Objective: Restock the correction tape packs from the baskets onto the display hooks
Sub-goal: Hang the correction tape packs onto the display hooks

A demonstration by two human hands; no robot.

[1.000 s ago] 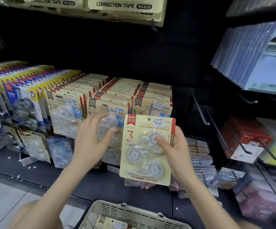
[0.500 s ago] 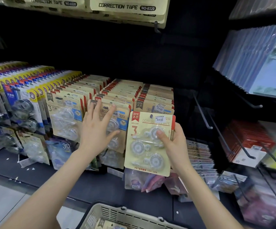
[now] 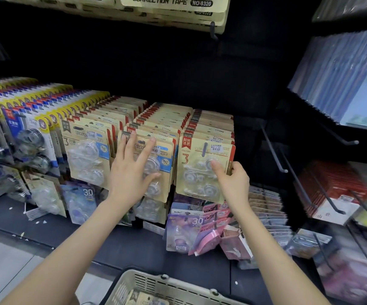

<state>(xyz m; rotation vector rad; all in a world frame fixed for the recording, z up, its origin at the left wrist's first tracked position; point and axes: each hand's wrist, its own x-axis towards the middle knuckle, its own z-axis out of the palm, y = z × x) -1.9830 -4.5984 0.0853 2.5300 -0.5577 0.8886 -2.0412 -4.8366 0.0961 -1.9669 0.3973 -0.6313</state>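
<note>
Pinches correction tape pack (image 3: pixel 196 170) in right hand (image 3: pixel 233 183), lays flat left hand (image 3: pixel 129 175) on neighbouring pack (image 3: pixel 166 156) to its left — basket (image 3: pixel 173 281) below it.

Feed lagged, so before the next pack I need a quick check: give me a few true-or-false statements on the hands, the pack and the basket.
1. The right hand pinches a pack by its right edge. True.
2. The left hand grips a pack. False: its straight fingers press flat on the middle front pack.
3. The basket is empty. False: at least one spare pack lies in it.
4. A bare hook sticks out right of the pinched pack. True.
</note>
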